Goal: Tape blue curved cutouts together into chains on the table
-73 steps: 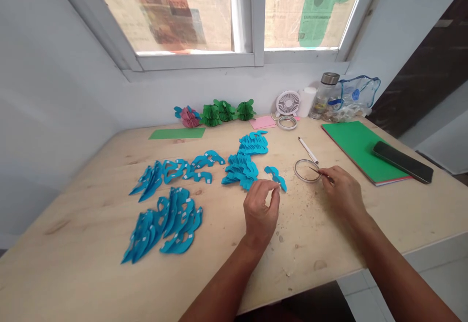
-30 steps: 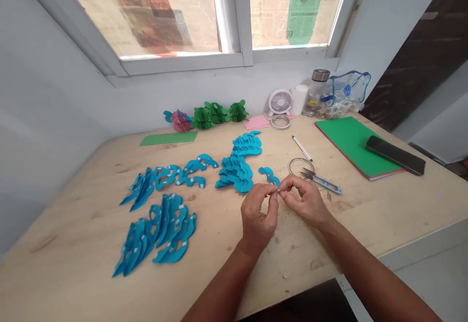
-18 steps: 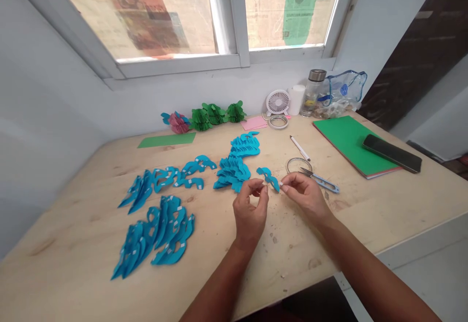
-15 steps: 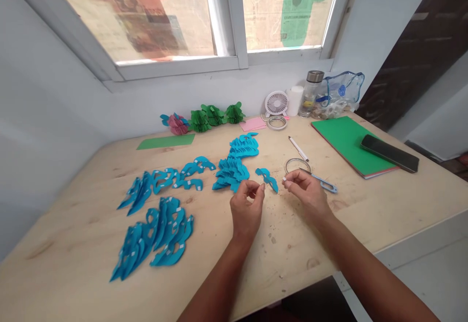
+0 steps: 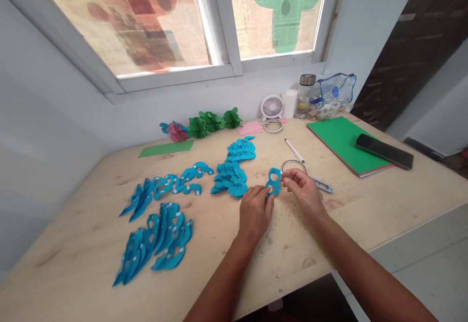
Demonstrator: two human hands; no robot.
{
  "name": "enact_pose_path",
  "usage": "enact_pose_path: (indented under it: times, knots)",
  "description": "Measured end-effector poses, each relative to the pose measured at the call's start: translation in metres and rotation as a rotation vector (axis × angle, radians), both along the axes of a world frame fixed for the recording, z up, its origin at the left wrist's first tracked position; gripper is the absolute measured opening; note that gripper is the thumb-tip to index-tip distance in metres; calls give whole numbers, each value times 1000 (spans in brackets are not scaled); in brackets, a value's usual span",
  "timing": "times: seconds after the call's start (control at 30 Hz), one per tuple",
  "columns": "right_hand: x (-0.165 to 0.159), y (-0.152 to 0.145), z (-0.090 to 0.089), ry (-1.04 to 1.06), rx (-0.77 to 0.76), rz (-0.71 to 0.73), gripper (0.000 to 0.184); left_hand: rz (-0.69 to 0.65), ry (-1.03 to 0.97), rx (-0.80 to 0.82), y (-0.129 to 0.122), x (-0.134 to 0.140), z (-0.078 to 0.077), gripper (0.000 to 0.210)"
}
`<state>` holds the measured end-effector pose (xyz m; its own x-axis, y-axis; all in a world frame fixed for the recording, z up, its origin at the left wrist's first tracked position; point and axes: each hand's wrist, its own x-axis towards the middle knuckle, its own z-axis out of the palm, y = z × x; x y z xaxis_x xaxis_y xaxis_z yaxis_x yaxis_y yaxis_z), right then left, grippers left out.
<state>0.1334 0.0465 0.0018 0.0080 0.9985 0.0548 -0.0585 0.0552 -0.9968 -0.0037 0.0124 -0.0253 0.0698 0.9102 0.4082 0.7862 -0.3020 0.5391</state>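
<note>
A blue paper cutout point(image 5: 276, 186) with rounded holes lies spread just beyond my fingertips. My left hand point(image 5: 256, 211) rests low on the table, its thumb and fingers closed on the cutout's near edge. At the cutout's right side, my right hand point(image 5: 304, 189) pinches a small white piece, mostly hidden by the fingertips. Behind my left hand sits a stack of folded blue cutouts point(image 5: 229, 179). A tape roll point(image 5: 293, 161) and a light blue utility knife point(image 5: 323, 185) lie partly behind my right hand.
More blue cutouts with small white squares point(image 5: 171, 239) spread over the left. A white pen point(image 5: 294, 150), a green sheet stack point(image 5: 338, 142) and a dark phone point(image 5: 384, 151) lie on the right. Along the wall stand green paper ornaments point(image 5: 210, 122), a small fan point(image 5: 272, 106) and a bottle point(image 5: 304, 97).
My left hand has moved right and onto the blue cutout, which now lies opened out rather than folded. My right hand has shifted slightly left, still pinched. The view has tilted a little.
</note>
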Motion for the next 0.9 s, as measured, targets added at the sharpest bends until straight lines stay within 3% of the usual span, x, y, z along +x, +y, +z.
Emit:
enact_pose_path:
  times: [0.13,0.33,0.6,0.9]
  knots:
    - [1,4,-8,-13,59,-57,22,-17,-319,49,2,-10,-4,13]
    - [3,6,-15,-77,97,-87,27,-2,-586,8,7,-22,-6,15]
    - [-3,-3,-2,-24,42,108,34,-40,-830,-75,3,-22,1,13]
    - [-4,-7,-2,-24,-5,265,38,-107,-1155,-175,1,-18,19,32]
